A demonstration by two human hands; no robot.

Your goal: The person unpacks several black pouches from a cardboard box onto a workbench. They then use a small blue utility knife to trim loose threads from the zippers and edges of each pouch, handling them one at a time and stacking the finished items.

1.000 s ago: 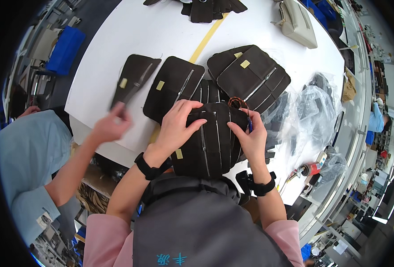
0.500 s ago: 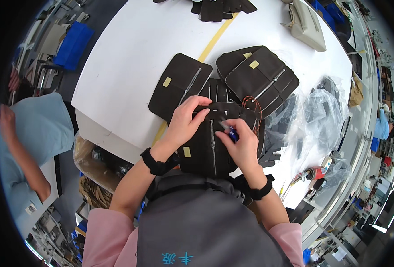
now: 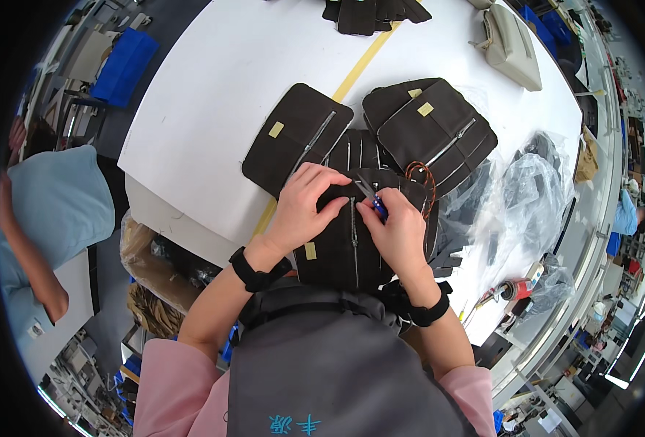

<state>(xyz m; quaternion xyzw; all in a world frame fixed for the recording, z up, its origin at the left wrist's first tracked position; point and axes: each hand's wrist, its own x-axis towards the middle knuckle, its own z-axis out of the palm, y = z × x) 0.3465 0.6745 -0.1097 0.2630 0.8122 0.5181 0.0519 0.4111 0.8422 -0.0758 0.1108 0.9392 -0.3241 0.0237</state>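
A dark brown fabric panel (image 3: 330,251) with a metal zipper and a yellow tag lies against my apron at the table edge. My left hand (image 3: 297,211) grips its upper part with bent thumb and forefinger; what is under the fingertips is hidden. Small thread snips (image 3: 378,207) with a blue handle are closed in my right hand (image 3: 401,231). Their grey blades point up and left, close to the panel's top edge and my left fingertips. Beyond lie another zippered panel (image 3: 287,146) on the left and stacked panels (image 3: 457,149) on the right, beside an orange-brown cord (image 3: 430,179).
Crumpled clear plastic (image 3: 534,186) covers the table's right side, near a red can (image 3: 516,290). A beige bag (image 3: 510,51) and dark fabric strips (image 3: 373,16) sit at the far edge. At left, a person in light blue (image 3: 64,193) stands past a lined box (image 3: 151,266).
The snips have moved up and left, and their blades now show clearly by the panel's top edge. My left hand stays on the panel. The person at left has shifted an arm.
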